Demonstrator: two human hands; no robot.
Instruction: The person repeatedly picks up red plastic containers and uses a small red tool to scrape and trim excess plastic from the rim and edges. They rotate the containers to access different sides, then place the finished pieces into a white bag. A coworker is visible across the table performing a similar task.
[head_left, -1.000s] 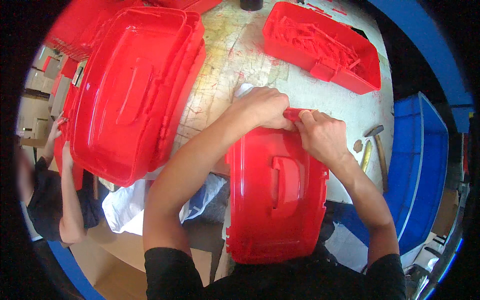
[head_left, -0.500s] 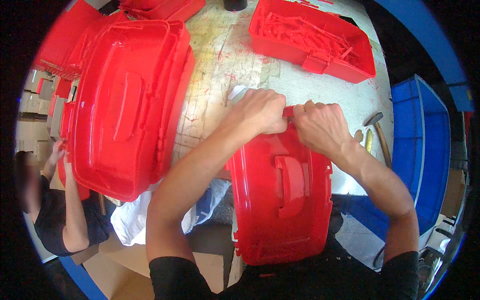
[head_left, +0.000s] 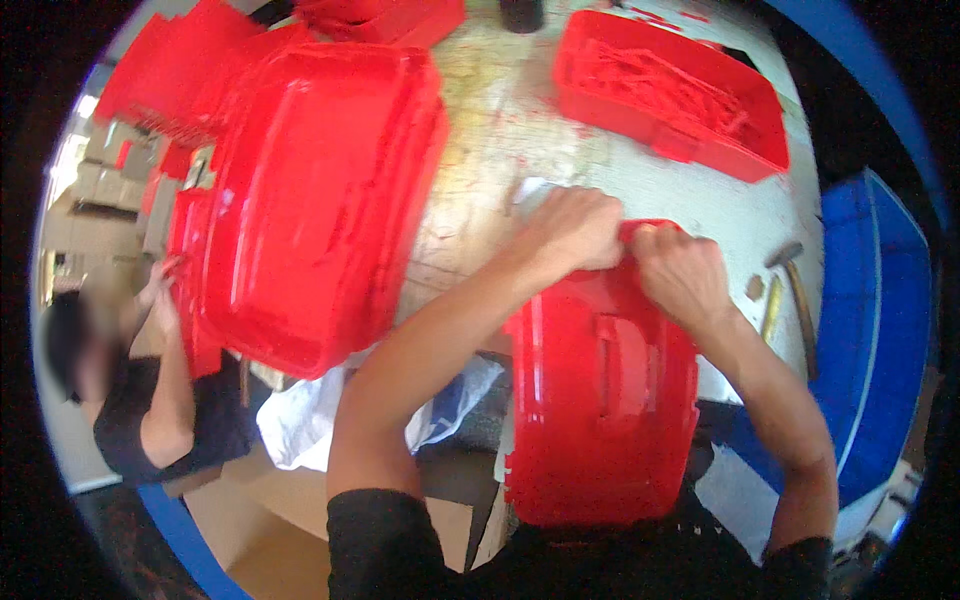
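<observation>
A glossy red plastic lid (head_left: 560, 400), like that of a toolbox, lies lengthwise in front of me, its near end against my body. A recessed grip (head_left: 625, 368) is moulded into its middle. My left hand (head_left: 585, 228) is closed at the lid's far edge, fingers curled under and mostly hidden. Just beside it, my right hand (head_left: 685, 268) is closed on the same edge, thumb side toward the left hand. Red plastic shows between the two hands; whether it is a separate small part or the lid's own rim, I cannot tell.
Stacked red lids (head_left: 310, 200) stand at left; a red bin (head_left: 600, 100) of thin red pieces lies at far right. A hammer (head_left: 797, 300) and yellow-handled tool (head_left: 771, 310) rest near a blue crate (head_left: 880, 330). A co-worker's arm (head_left: 170, 400) handles red plastic at far left.
The whole view has shifted, so things sit farther right in it. My right hand has tilted a little, and more red plastic shows above its fingers. Both hands stay at the lid's far edge.
</observation>
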